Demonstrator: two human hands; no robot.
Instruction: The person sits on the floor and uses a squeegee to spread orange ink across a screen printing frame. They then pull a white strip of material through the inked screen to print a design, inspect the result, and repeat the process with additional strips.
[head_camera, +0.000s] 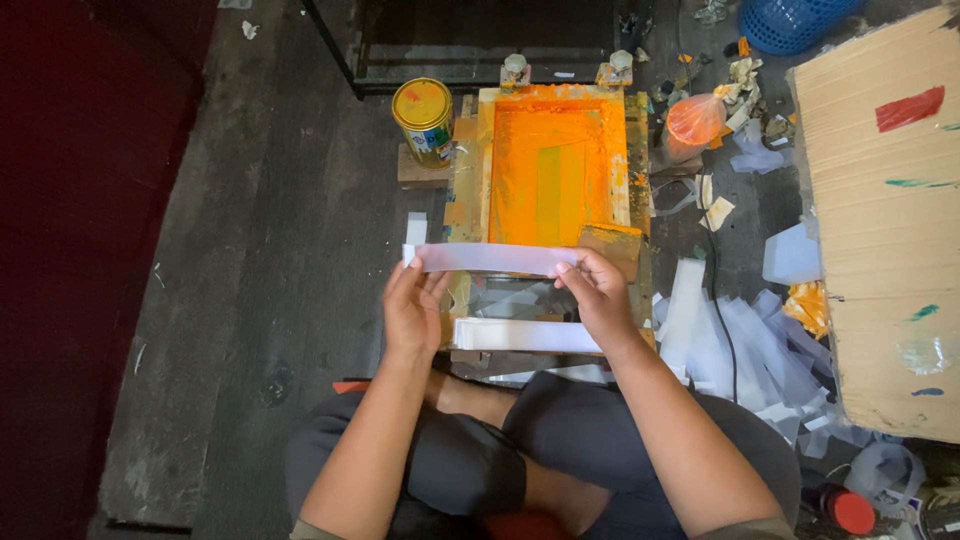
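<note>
A person sits cross-legged on the dark floor and looks down at both hands. The left hand pinches one end of a long white paper strip between its thumb and fingers. The right hand pinches the other end the same way. The strip is stretched flat between the two hands and held up over the near edge of a wooden screen-printing frame.

The frame lies flat on the floor in front of the person. Its mesh is covered in bright orange ink (very messy, with splashes on the wood too). A squeegee smeared with orange ink rests on the near right corner of the frame, just beside the right hand's fingers.

A stack of white strips lies under the hands, close to the person's knees.

A yellow ink can stands to the left of the frame, on a small wooden block. An orange plastic bag sits to the right of the frame. More loose white paper scraps are piled on the floor at the right. A big sheet of brown cardboard lies past them, with little dabs of red and green paint on it. A blue basket peeks in at the top.
</note>
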